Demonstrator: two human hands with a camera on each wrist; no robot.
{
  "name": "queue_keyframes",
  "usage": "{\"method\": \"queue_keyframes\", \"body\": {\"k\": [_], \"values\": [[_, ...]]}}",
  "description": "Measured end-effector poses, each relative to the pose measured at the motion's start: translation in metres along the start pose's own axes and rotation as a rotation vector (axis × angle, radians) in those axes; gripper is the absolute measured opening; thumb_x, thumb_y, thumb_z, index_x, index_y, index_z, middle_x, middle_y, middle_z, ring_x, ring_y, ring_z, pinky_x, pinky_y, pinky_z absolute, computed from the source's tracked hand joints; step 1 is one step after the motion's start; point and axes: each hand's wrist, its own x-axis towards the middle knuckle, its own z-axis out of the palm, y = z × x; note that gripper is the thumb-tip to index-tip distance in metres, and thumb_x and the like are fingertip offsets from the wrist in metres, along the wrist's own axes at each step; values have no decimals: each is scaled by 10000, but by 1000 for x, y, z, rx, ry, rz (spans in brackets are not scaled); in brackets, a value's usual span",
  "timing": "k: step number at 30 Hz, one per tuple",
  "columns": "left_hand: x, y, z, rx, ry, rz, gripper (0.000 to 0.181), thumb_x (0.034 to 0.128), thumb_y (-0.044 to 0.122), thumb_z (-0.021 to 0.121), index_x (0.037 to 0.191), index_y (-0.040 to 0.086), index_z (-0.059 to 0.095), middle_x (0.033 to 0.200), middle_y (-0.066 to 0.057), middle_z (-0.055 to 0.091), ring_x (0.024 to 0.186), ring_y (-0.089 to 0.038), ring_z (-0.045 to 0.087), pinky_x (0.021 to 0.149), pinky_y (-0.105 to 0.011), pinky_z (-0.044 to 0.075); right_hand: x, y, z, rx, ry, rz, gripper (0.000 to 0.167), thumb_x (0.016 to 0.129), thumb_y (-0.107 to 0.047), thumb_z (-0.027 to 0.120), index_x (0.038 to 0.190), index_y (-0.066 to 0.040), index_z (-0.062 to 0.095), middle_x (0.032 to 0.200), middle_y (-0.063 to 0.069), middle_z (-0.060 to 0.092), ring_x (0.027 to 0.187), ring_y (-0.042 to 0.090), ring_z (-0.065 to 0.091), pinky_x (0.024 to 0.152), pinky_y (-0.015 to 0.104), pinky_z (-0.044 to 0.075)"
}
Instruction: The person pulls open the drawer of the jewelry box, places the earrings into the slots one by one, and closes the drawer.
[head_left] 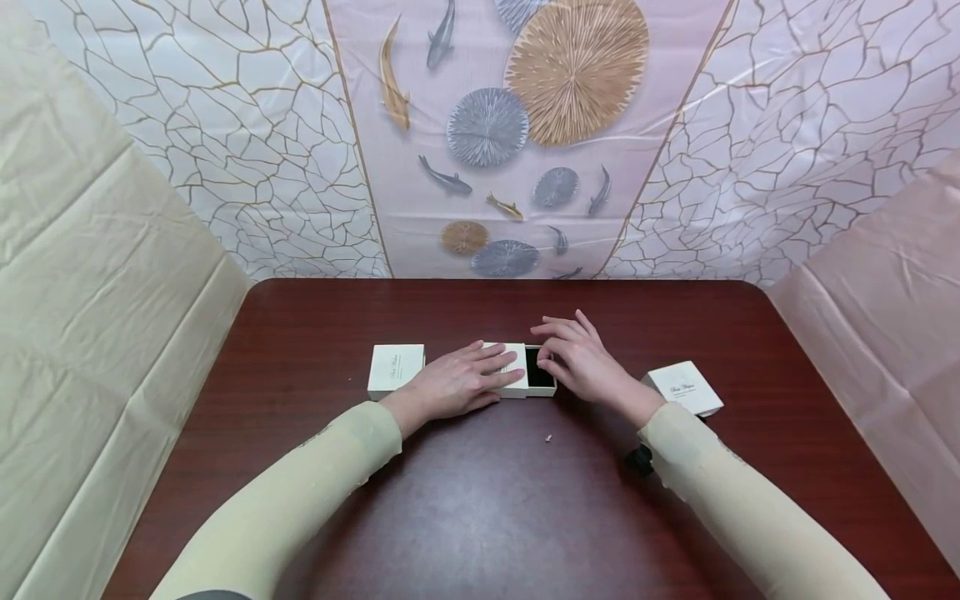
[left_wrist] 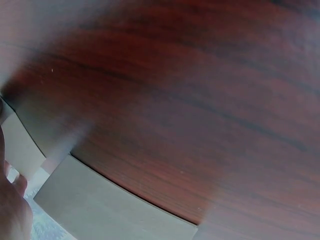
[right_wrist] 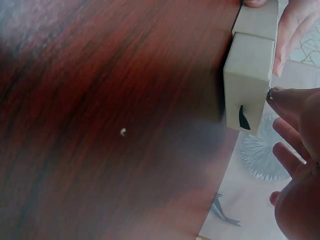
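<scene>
Head view: one white drawer box (head_left: 519, 389), mid-table (head_left: 480, 483), tray (head_left: 542, 392) part-drawn; probably light, stiff card, best gripped by its sides. Left hand (head_left: 457, 377) flat atop, fingers extended. Right hand (head_left: 583, 360) pinching tiny item (right_wrist: 270, 93), likely fragile.

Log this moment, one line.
left hand: rests on middle box | drawer: partly out | right hand: pinches tiny item | table: left box, right box

A white box (head_left: 515, 391) lies flat on a reddish-brown table (head_left: 480, 508), its black-lined drawer (head_left: 536, 380) partly out, a tiny glinting piece (right_wrist: 270, 93) at its edge.
</scene>
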Motion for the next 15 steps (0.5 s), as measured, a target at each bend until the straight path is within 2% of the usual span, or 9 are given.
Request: {"method": "queue_keyframes", "body": {"k": [15], "values": [[-1, 0, 1, -3, 5, 2, 518, 1049, 324, 707, 1539, 188, 606, 1586, -121, 557, 1498, -307, 497, 1203, -515, 430, 8, 2, 3, 69, -74, 99, 97, 1012, -65, 714, 916, -74, 718, 1390, 205, 667, 1468, 424, 474, 1237, 746, 155]]}}
